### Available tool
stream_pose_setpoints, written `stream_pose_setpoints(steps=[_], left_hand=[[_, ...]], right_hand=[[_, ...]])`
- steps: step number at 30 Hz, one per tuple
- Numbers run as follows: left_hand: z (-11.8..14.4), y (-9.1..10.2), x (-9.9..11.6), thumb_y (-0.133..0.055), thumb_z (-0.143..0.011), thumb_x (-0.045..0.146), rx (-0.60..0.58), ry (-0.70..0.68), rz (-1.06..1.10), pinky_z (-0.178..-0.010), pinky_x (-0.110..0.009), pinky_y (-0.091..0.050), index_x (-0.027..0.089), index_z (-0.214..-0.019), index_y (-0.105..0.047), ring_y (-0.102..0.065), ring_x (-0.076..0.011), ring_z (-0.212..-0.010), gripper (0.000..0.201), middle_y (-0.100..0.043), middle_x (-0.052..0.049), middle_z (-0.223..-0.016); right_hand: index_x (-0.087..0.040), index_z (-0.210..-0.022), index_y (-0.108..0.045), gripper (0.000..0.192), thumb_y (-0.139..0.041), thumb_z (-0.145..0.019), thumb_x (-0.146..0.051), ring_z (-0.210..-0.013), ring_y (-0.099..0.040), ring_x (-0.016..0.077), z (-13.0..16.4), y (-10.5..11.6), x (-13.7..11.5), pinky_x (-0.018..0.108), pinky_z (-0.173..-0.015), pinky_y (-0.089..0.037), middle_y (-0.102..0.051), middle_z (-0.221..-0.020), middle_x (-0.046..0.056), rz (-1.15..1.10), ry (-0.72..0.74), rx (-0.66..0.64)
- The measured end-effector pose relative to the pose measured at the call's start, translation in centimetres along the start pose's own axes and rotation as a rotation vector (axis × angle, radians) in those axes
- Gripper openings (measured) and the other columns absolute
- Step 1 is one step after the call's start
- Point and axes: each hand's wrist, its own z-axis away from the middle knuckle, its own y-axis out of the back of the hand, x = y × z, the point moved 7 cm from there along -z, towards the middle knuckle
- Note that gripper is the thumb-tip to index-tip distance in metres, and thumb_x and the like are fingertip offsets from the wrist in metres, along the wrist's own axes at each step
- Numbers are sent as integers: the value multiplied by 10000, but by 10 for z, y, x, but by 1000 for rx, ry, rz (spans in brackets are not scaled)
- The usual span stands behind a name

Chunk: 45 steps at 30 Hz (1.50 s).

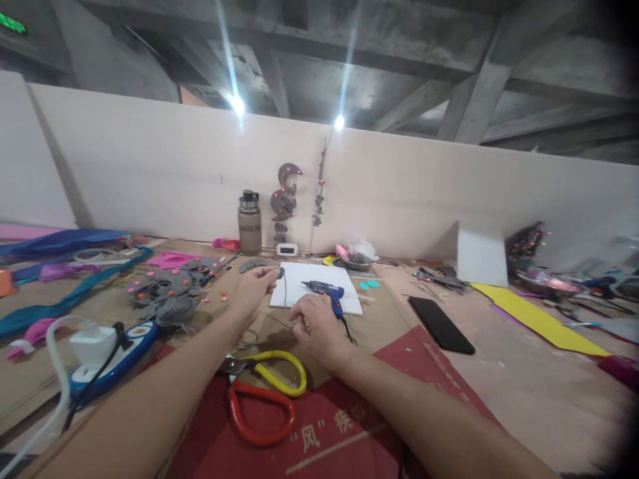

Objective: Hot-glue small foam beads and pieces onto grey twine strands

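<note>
My left hand (255, 293) is closed in a pinch on a small dark grey piece (281, 272). A thin grey string (285, 293) hangs down from that piece over a white board (309, 271). My right hand (319, 326) is just in front of the board, fingers curled together; whatever they may hold is hidden or too small to name. Beyond the right hand, a blue glue gun (335, 301) lies on the board with its nozzle to the left. Scissors (262, 412) with one red and one yellow handle lie nearer to me, below both hands.
A power strip (112, 362) with a white plug and cables sits at left, beside grey felt shapes (164, 286) and yarn. A bottle (249, 226) stands by the wall. At right are a black phone (440, 324), yellow sheet (539, 319) and white panel (482, 256).
</note>
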Motion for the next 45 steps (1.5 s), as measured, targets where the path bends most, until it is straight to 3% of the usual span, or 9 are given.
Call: stream_pose_setpoints(steps=[6,10,14,18,23,27,31,40,45], left_hand=[[3,-1,12,-731,-585,362,6,31,146,-499,-197,-335,153,-720,-632,-452,-64,-512,268,-553,37,-605],[4,-7,15,-734,-595,340,-43,38,211,-501,-189,-344,141,-724,-624,-451,-57,-514,261,-543,33,-595],[8,-12,19,-740,-591,317,-69,53,253,-493,-184,-339,128,-737,-624,-443,-47,-505,266,-538,27,-599],[13,-15,27,-749,-572,296,-55,57,258,-480,-190,-317,129,-742,-629,-435,-46,-508,267,-544,23,-616],[16,-18,31,-757,-555,254,-55,53,266,-444,-194,-263,120,-741,-648,-379,-39,-479,253,-521,29,-589],[14,-15,31,-760,-566,258,-58,45,309,-429,-184,-247,106,-744,-651,-362,-29,-462,258,-514,28,-586],[12,-9,30,-763,-587,285,-41,27,315,-421,-175,-249,104,-760,-644,-373,-26,-458,277,-515,28,-590],[4,-2,17,-776,-565,321,-11,71,298,-432,-168,-271,116,-720,-629,-390,-25,-458,296,-539,28,-607],[4,-3,17,-752,-599,336,-19,54,258,-446,-170,-280,119,-710,-627,-397,-31,-469,274,-535,33,-592]], right_hand=[[-189,-989,-560,239,-379,-844,-129,-865,-529,168,-6,15,20,308,-815,-369,-616,-928,53,-67,-122,106],[-138,-1124,-501,324,-478,-807,-204,-1000,-478,236,-8,32,57,369,-876,-371,-550,-1054,124,192,-315,183],[-87,-1024,-548,351,-527,-796,-353,-1025,-477,315,3,26,97,418,-868,-376,-544,-1039,196,378,-624,3],[-60,-1047,-523,377,-557,-765,-307,-975,-535,297,12,14,108,367,-813,-409,-543,-1065,228,389,-693,-125],[-106,-994,-546,339,-589,-672,-204,-783,-590,246,15,17,120,302,-616,-407,-628,-911,172,222,-826,-124],[-190,-710,-592,120,-638,-617,-249,-600,-555,195,14,25,129,267,-490,-352,-621,-650,74,-64,-960,-26],[-183,-615,-569,76,-585,-633,-255,-524,-529,157,10,25,124,246,-454,-357,-568,-552,30,-171,-956,11],[-220,-1080,-485,399,-491,-683,-182,-764,-603,127,-13,24,70,204,-496,-483,-604,-1091,40,-762,-549,210],[-206,-1053,-467,332,-506,-724,-187,-719,-604,118,-16,28,52,173,-417,-403,-626,-1052,49,-718,-493,173]])
